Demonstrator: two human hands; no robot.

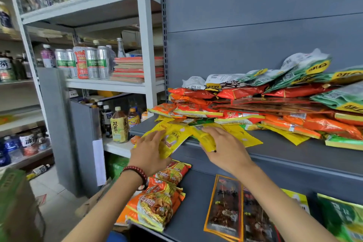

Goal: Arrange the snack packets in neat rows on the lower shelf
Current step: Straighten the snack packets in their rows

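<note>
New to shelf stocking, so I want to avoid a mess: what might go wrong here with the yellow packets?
The yellow packets under the left hand and right hand overhang the upper shelf edge and may slide off. They lie partly beneath the loose pile; tugging them may bring it down onto the orange noodle packets below.

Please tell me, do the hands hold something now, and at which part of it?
The right hand pinches a yellow packet at its near end. The left hand rests with straight fingers on a second yellow packet, with no clear grip.
</note>
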